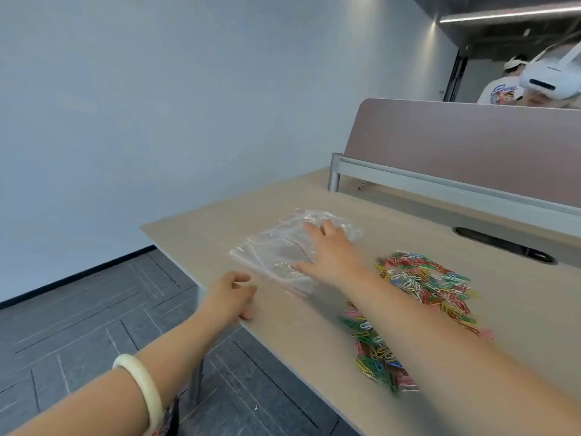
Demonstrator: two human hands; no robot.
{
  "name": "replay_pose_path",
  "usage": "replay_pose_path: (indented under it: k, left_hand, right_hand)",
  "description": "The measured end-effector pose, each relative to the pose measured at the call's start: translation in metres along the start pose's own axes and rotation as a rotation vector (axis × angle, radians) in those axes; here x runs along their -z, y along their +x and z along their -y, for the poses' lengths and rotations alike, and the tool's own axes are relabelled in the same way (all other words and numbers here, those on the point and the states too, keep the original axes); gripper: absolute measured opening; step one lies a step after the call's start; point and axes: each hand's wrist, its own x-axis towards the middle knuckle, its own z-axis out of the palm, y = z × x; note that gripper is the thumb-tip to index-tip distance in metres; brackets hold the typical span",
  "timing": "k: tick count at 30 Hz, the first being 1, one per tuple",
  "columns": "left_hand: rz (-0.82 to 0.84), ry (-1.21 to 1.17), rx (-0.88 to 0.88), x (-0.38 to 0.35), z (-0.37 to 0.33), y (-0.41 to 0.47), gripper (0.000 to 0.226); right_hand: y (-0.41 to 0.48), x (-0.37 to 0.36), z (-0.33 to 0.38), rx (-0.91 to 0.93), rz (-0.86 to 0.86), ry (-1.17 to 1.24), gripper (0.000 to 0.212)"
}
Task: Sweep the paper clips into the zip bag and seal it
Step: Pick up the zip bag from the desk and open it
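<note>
A clear zip bag [276, 253] with a red seal line lies flat near the left end of the wooden desk [314, 325]. My right hand [327, 256] rests on top of the bag with its fingers spread, palm down. A wide heap of coloured paper clips [430, 278] lies to the right of the bag, and a second patch of paper clips [374, 350] shows nearer to me, partly hidden by my right forearm. My left hand [232, 297] curls over the desk's left edge, beside the bag's near corner, holding nothing but the edge.
A pinkish divider panel [471, 146] on a metal rail runs along the desk's far side, with a cable slot [503, 245] in front of it. Two people are behind the panel at top right. Grey carpet floor lies beyond the desk's left edge.
</note>
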Motion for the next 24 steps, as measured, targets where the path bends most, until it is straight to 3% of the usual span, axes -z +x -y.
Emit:
replay_pose_path:
  k: [4,8,15,18,21,24]
  left_hand:
    - [-0.088,0.014,-0.048,-0.008,0.001,0.010,0.035]
    - [-0.152,0.098,-0.109,-0.017,0.001,0.019,0.013]
    - [-0.307,0.011,0.010,0.000,-0.018,-0.017,0.057]
    - [-0.397,0.200,-0.059,0.038,-0.015,-0.058,0.070]
    - [-0.462,0.505,-0.132,0.083,-0.014,-0.113,0.070]
    - [-0.433,0.709,-0.099,0.111,-0.010,-0.163,0.065]
  right_hand:
    - [0.024,-0.015,0.007,0.030,-0.061,-0.056,0.041]
    - [0.035,-0.016,0.015,0.071,-0.124,0.132,0.042]
    - [-0.001,0.019,0.063,0.134,-0.072,0.467,0.041]
    - [-0.026,0.033,0.078,0.210,-0.096,0.354,0.048]
    - [-0.058,0.033,0.096,0.220,0.031,0.176,0.063]
    - [-0.091,0.022,0.126,0.322,0.111,0.149,0.063]
